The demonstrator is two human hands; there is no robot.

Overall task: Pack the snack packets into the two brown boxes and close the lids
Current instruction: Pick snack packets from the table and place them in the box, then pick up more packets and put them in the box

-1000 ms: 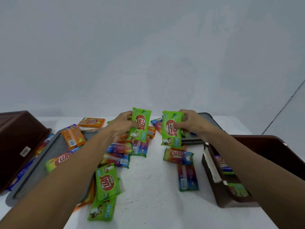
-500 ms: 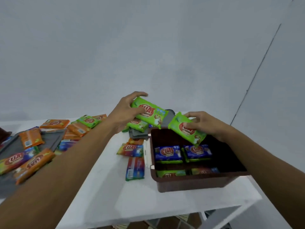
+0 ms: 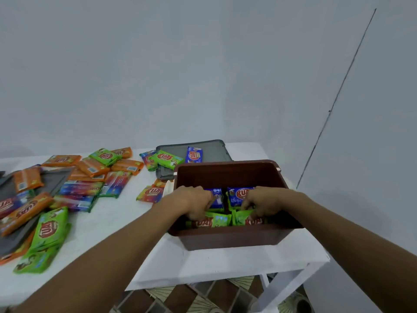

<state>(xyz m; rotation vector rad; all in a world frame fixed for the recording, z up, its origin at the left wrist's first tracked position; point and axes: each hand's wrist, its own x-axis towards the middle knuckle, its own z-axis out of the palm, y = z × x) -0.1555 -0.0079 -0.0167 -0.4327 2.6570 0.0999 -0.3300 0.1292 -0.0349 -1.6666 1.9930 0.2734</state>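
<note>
- Hands reach into the open brown box [image 3: 230,238], which stands at the right end of the white desk [image 3: 203,265], near its front edge.
- Left hand [image 3: 194,203] has its fingers curled down onto a green packet [image 3: 214,220] lying along the near wall inside the box; the fingertips close on its upper edge.
- Right hand [image 3: 262,203] likewise pinches a second green packet [image 3: 244,219] just beside the first, the two nearly touching end to end.
- Blue packets [image 3: 238,195] lie in the box behind the green ones, partly hidden by both hands.
- Grey lid [image 3: 212,150] lies flat on the desk behind the box, with a green packet and a blue one on it.
- Loose packets [image 3: 94,168] in orange, green and multicolour wrappers are scattered over the left half of the desk, some on a grey tray [image 3: 54,179].
- Another stack of green packets [image 3: 48,231] sits near the front left.
</note>
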